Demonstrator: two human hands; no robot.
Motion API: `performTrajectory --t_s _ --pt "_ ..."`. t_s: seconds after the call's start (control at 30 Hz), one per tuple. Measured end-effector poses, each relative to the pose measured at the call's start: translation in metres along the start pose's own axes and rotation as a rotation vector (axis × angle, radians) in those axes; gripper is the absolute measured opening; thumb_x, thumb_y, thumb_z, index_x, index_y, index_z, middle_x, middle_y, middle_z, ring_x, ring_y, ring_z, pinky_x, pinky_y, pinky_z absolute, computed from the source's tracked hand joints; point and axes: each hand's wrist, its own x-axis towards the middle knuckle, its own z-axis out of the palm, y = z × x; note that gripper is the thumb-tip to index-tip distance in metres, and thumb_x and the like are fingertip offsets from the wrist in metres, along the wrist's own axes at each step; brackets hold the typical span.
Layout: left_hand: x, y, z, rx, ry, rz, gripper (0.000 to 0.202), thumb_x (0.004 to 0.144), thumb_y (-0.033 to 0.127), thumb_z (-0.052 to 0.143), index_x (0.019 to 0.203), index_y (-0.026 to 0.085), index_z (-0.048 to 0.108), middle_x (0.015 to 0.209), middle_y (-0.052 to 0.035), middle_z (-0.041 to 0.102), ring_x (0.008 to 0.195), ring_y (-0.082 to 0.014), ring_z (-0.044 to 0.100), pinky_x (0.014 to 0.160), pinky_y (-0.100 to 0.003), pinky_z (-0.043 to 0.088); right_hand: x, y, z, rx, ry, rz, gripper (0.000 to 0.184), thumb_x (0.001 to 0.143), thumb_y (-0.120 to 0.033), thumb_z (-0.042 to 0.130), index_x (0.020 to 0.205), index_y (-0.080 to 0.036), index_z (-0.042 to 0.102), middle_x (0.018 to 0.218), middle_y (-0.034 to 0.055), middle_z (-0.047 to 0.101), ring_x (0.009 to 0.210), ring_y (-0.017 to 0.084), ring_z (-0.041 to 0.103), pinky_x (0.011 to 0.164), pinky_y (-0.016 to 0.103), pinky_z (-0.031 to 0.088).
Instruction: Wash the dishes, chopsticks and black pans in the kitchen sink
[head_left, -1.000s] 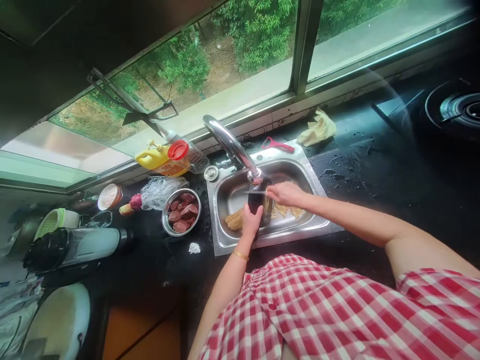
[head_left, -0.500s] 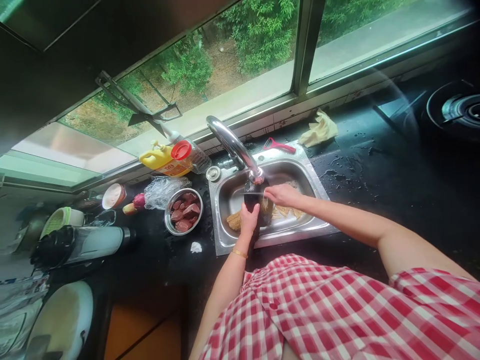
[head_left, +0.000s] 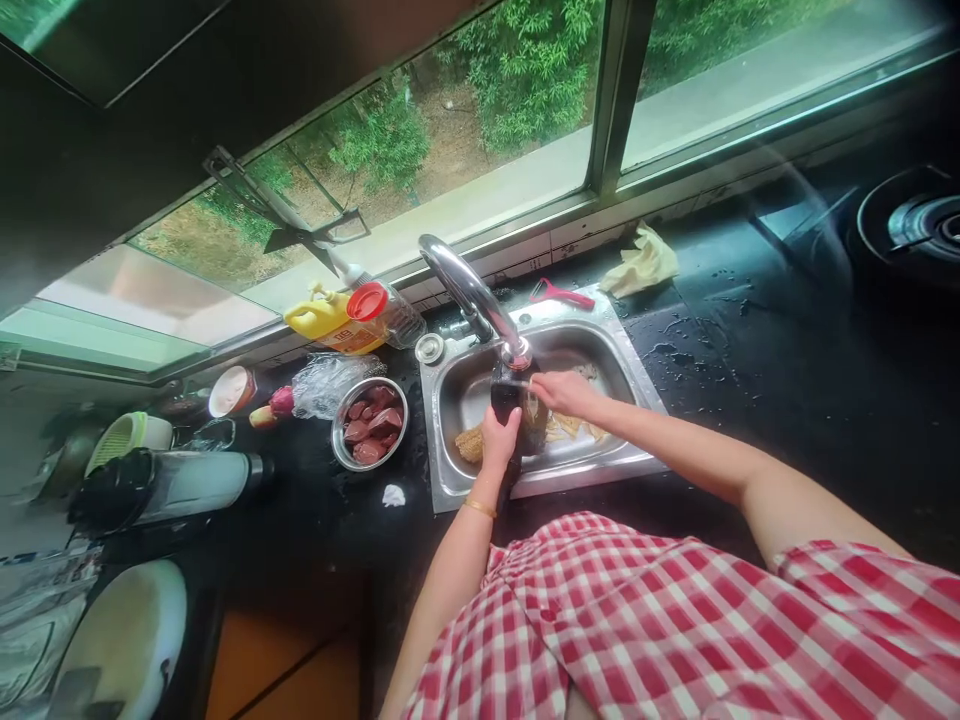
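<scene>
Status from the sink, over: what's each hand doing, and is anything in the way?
Left hand gripping dark object over sink. Right hand holding thin, blurred tool at it. Faucet close above; nothing seen blocking either hand.

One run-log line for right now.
left hand: gripping dark object over sink | right hand: holding thin, blurred tool at it; contact unclear | faucet: above object | bowl of reddish chunks: left of sink

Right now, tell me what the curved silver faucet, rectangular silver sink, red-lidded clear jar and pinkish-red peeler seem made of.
Curved silver faucet: polished, probably chromed metal; bright mirror-like highlights.
Rectangular silver sink: likely stainless steel, satin finish; grey, softer reflections.
Red-lidded clear jar: likely glossy plastic, though glass is possible; see-through body.
Pinkish-red peeler: probably smooth plastic; even, solid colour.
</scene>
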Motion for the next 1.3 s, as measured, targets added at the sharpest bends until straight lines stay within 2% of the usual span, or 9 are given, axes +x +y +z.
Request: performTrajectory --t_s 0.2,0.3,0.43,0.63,0.8,0.97,1.13,1.23,1.3 --pt "0.003 -0.004 -0.002 -0.011 0.011 -0.011 0.028 0.080 0.041 0.062 0.094 0.018 0.055 0.095 -0.0086 0.067 0.089 -0.0201 0.063 0.080 -0.032 0.047 -0.001 -0.008 0.016 0.065 0.018 0.001 0.042 0.099 -0.044 0.027 0.106 -0.021 0.061 0.099 0.0078 0.070 0.088 0.020 0.063 0.069 0.026 0.036" --pt "0.006 -0.007 -0.005 -0.044 0.019 -0.015 0.030 0.080 0.041 0.061 0.098 0.018 0.056 0.099 -0.0090 0.067 0.092 -0.0197 0.063 0.083 -0.032 0.047 0.000 -0.011 0.025 0.081 0.028 0.096 0.044 0.100 -0.041 0.022 0.108 -0.020 0.060 0.100 0.0086 0.069 0.085 0.019 0.063 0.066 0.026 0.036" --pt "0.010 -0.011 -0.007 -0.053 0.010 -0.048 0.029 0.080 0.041 0.061 0.097 0.018 0.056 0.098 -0.0084 0.068 0.091 -0.0193 0.064 0.082 -0.031 0.047 0.001 -0.020 0.038 0.123 0.029 0.012 0.043 0.099 -0.043 0.024 0.108 -0.019 0.059 0.102 0.0092 0.068 0.089 0.020 0.062 0.066 0.026 0.035" --pt "0.013 -0.018 -0.013 -0.055 0.062 -0.097 0.030 0.081 0.042 0.060 0.101 0.019 0.057 0.104 -0.0088 0.068 0.095 -0.0194 0.064 0.084 -0.031 0.048 0.001 -0.039 0.053 0.181 0.036 0.061 0.042 0.100 -0.041 0.023 0.110 -0.018 0.057 0.102 0.0095 0.068 0.089 0.019 0.063 0.066 0.026 0.036" --pt "0.007 -0.020 -0.018 0.040 0.102 -0.147 0.034 0.082 0.046 0.060 0.101 0.018 0.059 0.103 -0.0108 0.068 0.096 -0.0224 0.064 0.086 -0.036 0.048 0.004 -0.030 0.055 0.175 -0.068 0.230 0.044 0.101 -0.039 0.019 0.113 -0.015 0.053 0.100 0.0129 0.068 0.085 0.021 0.065 0.064 0.027 0.038" --pt "0.009 -0.016 -0.016 -0.007 0.083 -0.135 0.032 0.083 0.043 0.059 0.101 0.017 0.058 0.103 -0.0098 0.069 0.094 -0.0204 0.065 0.083 -0.033 0.050 0.004 -0.042 0.054 0.201 -0.028 0.058 0.041 0.100 -0.041 0.022 0.111 -0.017 0.053 0.102 0.0112 0.068 0.092 0.021 0.065 0.068 0.026 0.039" --pt "0.007 -0.017 -0.019 0.000 0.106 -0.165 0.032 0.084 0.043 0.057 0.102 0.017 0.059 0.104 -0.0110 0.069 0.095 -0.0209 0.065 0.082 -0.033 0.050 0.004 -0.057 0.061 0.219 -0.014 0.085 0.042 0.101 -0.039 0.019 0.112 -0.017 0.053 0.102 0.0113 0.068 0.091 0.020 0.065 0.068 0.026 0.039" --pt "0.004 -0.021 -0.021 -0.002 0.096 -0.165 0.032 0.085 0.044 0.056 0.101 0.016 0.058 0.104 -0.0109 0.069 0.095 -0.0201 0.065 0.082 -0.032 0.050 0.007 -0.048 0.065 0.208 -0.026 0.070 0.041 0.100 -0.040 0.021 0.113 -0.017 0.054 0.103 0.0119 0.068 0.093 0.021 0.064 0.069 0.027 0.040" --pt "0.004 -0.023 -0.021 -0.011 0.102 -0.162 0.034 0.085 0.044 0.056 0.102 0.016 0.058 0.105 -0.0113 0.068 0.096 -0.0199 0.065 0.083 -0.032 0.050 0.010 -0.039 0.065 0.195 -0.069 0.159 0.044 0.100 -0.040 0.019 0.115 -0.015 0.052 0.100 0.0132 0.068 0.090 0.022 0.065 0.068 0.028 0.041"
